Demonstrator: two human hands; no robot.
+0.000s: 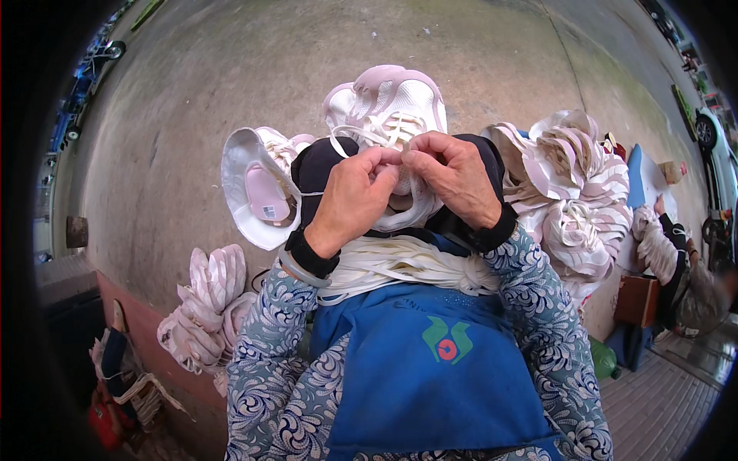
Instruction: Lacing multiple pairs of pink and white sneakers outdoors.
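Observation:
A white and pale pink shoe upper (421,98) rests across my dark-clad knees, with white lace strung through part of it. My left hand (355,198) is closed in a pinch over its near end. Beside it, my right hand (455,178) also pinches, thumb against forefinger. The fingertips of both hands nearly meet on a white shoelace (338,142), part of which loops off to the left; the exact grip is hidden by the fingers. A thick bundle of white laces (403,265) lies over my lap above a blue apron (430,369).
By my left knee sits another upper (244,188) with its inside showing. A heap of uppers (576,173) is piled at my right, and a smaller stack (204,307) stands lower left. Another person (703,288) sits at the far right near a brown box (636,298).

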